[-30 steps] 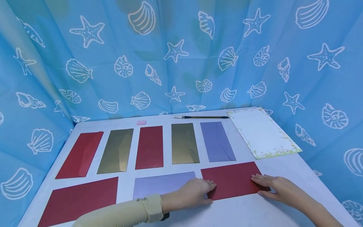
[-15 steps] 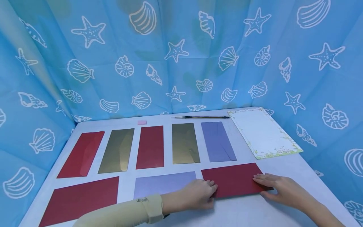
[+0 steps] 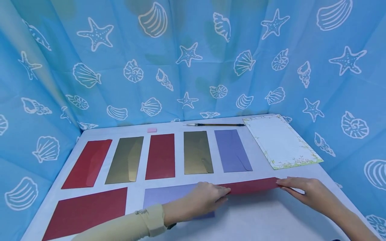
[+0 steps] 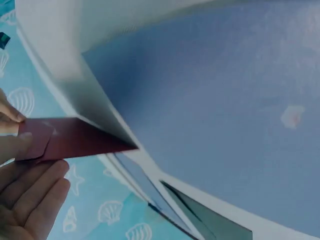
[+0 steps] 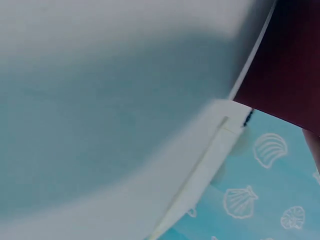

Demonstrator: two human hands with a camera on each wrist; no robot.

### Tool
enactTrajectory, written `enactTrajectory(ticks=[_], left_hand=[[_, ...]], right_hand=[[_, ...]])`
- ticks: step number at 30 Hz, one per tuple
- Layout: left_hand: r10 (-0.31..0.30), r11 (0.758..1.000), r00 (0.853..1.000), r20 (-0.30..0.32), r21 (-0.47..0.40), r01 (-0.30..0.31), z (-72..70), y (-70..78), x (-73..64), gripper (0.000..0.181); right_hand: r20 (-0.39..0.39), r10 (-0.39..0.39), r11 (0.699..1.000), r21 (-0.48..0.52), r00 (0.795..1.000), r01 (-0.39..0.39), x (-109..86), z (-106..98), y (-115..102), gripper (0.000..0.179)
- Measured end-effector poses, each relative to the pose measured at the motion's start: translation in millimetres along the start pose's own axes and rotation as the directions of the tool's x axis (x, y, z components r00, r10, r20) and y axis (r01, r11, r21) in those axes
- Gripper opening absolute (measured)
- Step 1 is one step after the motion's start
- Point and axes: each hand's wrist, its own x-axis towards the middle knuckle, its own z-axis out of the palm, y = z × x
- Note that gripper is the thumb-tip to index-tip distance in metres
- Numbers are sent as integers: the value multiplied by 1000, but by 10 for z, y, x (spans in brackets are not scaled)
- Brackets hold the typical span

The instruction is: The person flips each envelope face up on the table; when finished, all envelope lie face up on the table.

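A dark red envelope [image 3: 253, 186] is raised off the table and tipped nearly edge-on, spanning both hands. My left hand [image 3: 202, 199] pinches its left end between thumb and fingers. At the opposite end, my right hand [image 3: 309, 191] pinches the right corner. The left wrist view shows the flap side of the red envelope [image 4: 70, 140], with the left thumb lying on the flap and the fingers beneath. Its dark face fills the upper right of the right wrist view. Partly covered by the left hand and forearm, a lavender envelope [image 3: 164, 195] lies flat on the table.
Another red envelope [image 3: 90, 211] lies front left. Behind are a red [image 3: 85, 164], a gold [image 3: 123, 160], a red [image 3: 160, 156], a gold [image 3: 198, 152] and a purple envelope [image 3: 232, 150]. Farther back are an eraser [image 3: 152, 130], a brush [image 3: 214, 125] and bordered paper [image 3: 281, 142].
The red envelope lay flat at first; both hands have lifted it and tilted it up. The right hand's fingers have gone from resting on it to pinching its corner.
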Motion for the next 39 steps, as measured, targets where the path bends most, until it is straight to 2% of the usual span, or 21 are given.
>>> enactTrajectory(ticks=[2,6,9,12,15,17,22,25,27,29,33,36,39], left_hand=[[-33,999,999,-31,-6,32,-28,-17,17,18],[-116,991,991,-59,-66,112,-114,-33,74,16],[-177,970,983,-40,-179,167,-181,-41,121,16],[-226,933,974,-3,-288,216,-222,-53,163,15],[-286,882,956,61,-372,288,-210,-84,186,15],[-330,838,937,111,-424,345,-175,-123,200,15],[-411,713,883,227,-524,466,-56,-267,255,15],[-432,671,862,264,-544,503,18,-348,298,14],[-438,668,856,274,-538,514,64,-390,322,14],[-442,681,855,271,-520,516,108,-420,343,14],[-451,710,853,261,-475,520,180,-461,366,13],[-468,707,842,268,-457,539,218,-482,371,12],[-483,707,831,276,-437,556,259,-505,368,12]], right_hand=[[0,3,1000,4,1000,-3,56,-52,9,50],[-1,26,1000,7,1000,-26,161,-176,32,20],[-5,38,999,10,999,-38,228,-261,55,38],[16,50,998,34,999,-51,279,-320,78,41],[109,86,992,83,990,-95,316,-347,111,31],[199,109,981,136,974,-138,342,-341,145,24],[388,157,942,219,908,-256,418,-239,263,15],[452,191,919,230,871,-321,430,-140,336,16],[480,206,907,233,853,-350,437,-76,381,15],[486,218,902,230,847,-364,441,-16,419,15],[468,220,911,216,856,-352,447,92,484,17],[456,223,919,198,862,-342,439,170,521,18],[459,239,918,182,856,-354,427,239,544,18]])
